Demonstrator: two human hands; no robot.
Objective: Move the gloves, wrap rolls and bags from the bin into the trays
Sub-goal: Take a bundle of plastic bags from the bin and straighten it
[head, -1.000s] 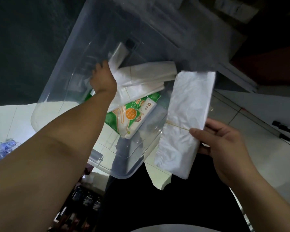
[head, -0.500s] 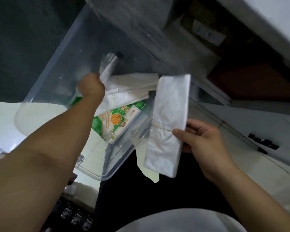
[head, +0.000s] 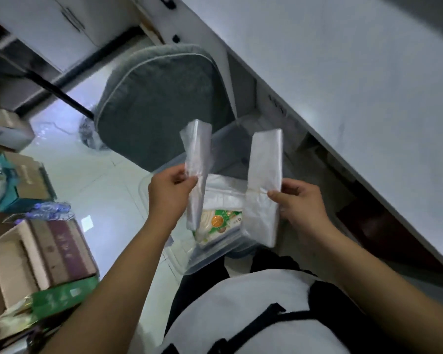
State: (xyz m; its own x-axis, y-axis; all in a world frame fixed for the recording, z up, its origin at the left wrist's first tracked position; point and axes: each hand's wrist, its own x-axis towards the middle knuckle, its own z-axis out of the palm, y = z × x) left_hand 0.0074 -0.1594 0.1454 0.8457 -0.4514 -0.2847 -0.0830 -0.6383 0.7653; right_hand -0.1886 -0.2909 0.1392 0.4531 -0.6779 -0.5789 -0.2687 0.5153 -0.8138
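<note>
My left hand [head: 170, 192] pinches a clear, see-through pack of bags [head: 197, 162] and holds it upright above the bin. My right hand [head: 298, 205] grips a white bundle of bags [head: 265, 180] tied round its middle with a thin rubber band. Both packs hang over the clear plastic bin [head: 210, 261] on the floor in front of me. Inside the bin lie a green and orange packet [head: 221, 223] and more folded white bags [head: 223, 195]. No trays are in view.
A grey cushioned chair [head: 161, 98] stands just behind the bin. A white counter [head: 356, 85] runs along the right. Cardboard boxes [head: 44, 254] and a green box [head: 62, 297] are stacked at the left on the pale tiled floor [head: 95, 185].
My left hand has lifted the clear pack out of the bin and raised it beside the white bundle. The view has swung up, showing the chair, counter and boxes.
</note>
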